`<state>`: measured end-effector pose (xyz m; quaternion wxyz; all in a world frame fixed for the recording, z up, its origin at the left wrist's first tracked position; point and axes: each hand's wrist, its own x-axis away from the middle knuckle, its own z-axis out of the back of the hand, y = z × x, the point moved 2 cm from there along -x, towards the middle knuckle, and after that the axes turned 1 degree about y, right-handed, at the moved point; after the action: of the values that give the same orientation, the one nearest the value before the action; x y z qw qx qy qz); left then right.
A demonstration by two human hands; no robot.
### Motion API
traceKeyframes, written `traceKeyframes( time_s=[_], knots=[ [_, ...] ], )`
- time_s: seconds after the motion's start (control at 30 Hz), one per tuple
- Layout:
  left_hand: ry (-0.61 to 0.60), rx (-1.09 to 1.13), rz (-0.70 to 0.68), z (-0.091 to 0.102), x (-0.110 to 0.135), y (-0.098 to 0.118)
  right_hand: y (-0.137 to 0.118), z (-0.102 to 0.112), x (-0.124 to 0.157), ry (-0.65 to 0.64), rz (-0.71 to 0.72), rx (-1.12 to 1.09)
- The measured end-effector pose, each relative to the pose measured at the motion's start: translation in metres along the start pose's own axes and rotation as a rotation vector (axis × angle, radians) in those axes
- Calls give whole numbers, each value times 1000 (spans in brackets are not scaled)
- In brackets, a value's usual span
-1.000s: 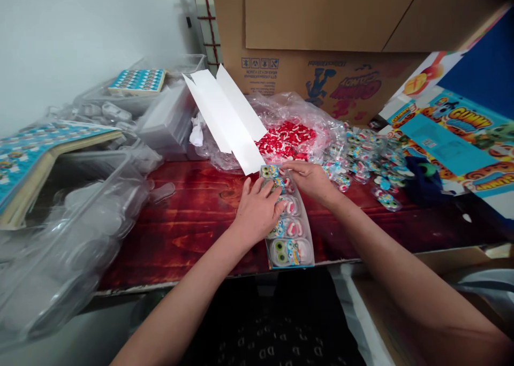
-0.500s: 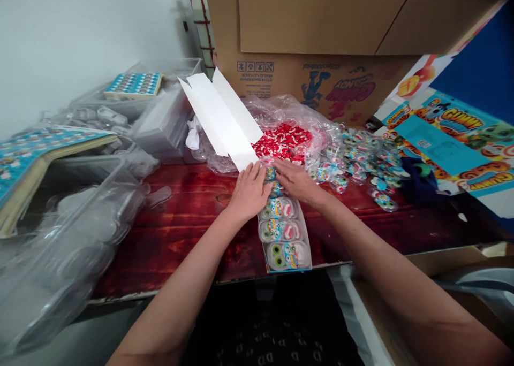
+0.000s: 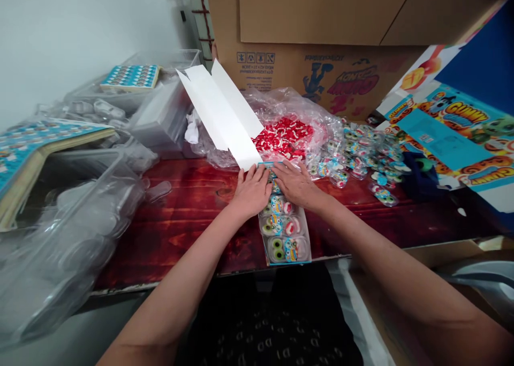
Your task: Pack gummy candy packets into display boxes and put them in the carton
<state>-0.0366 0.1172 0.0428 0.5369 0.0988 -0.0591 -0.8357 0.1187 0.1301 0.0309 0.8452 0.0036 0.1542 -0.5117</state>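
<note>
While both our hands rest on its far end, the candy tray (image 3: 286, 232) runs lengthwise from our fingertips back toward our body, its near end at the counter (image 3: 180, 221) edge. Neither hand is nearer than the other. The left hand (image 3: 251, 192) lies flat and open on the tray's left side, fingers together. The right hand (image 3: 295, 187) lies just as flat and open on the right side. The two nearly touch over the far compartments, pressing down rather than gripping. Just beyond our fingertips a white card flap (image 3: 225, 114) rises, leaning away and leftward. Behind it sits a clear bag of red sweets (image 3: 287, 136), and to the right of our right hand a heap of wrapped candies (image 3: 361, 152). Well to the left of our left hand are stacked clear plastic trays (image 3: 80, 211).
</note>
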Motion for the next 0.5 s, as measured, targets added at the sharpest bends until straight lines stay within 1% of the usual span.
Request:
traceKeyframes(
  time_s=[0.2,0.27,0.33,0.43,0.5],
  knots=[
    [60,-80,-38,4,5,9,-2,8,3,-24,46,31],
    [56,-83,-32,6,5,12,0,8,1,-36,57,23],
    [30,-66,-14,8,3,13,3,7,-3,-62,37,-13],
    [-11,30,25,13,1,12,9,8,-6,-80,-39,-168],
    [-16,146,67,17,7,9,11,12,0,-33,-98,-352]
  ],
)
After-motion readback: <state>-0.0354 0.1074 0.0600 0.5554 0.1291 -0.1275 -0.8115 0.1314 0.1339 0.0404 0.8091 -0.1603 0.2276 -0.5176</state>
